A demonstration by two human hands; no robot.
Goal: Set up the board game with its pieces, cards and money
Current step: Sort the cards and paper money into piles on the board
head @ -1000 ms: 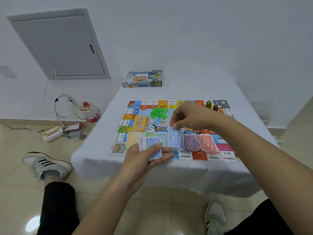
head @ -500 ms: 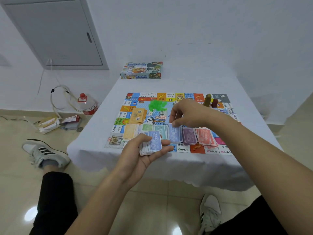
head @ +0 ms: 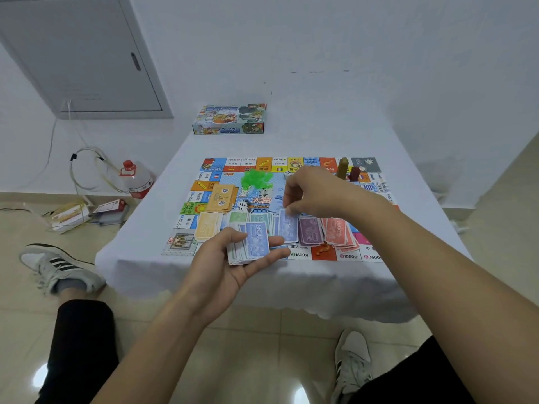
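A colourful game board lies on a white-clothed table. My left hand holds a stack of play money, a blue note on top, at the board's near edge. My right hand hovers over the board with curled fingers, its fingertips on a blue note of the blue pile. Sorted piles lie in a row: yellow, green, purple, red. An orange card deck, green plastic pieces and two pawns sit on the board.
The game box stands at the table's far edge by the wall. On the floor to the left are a red-capped bottle, cables and small boxes. My shoes rest on the tiled floor beneath.
The camera has tilted and come closer. My right hand has lowered a blue note onto the blue pile. My left hand still holds the stack.
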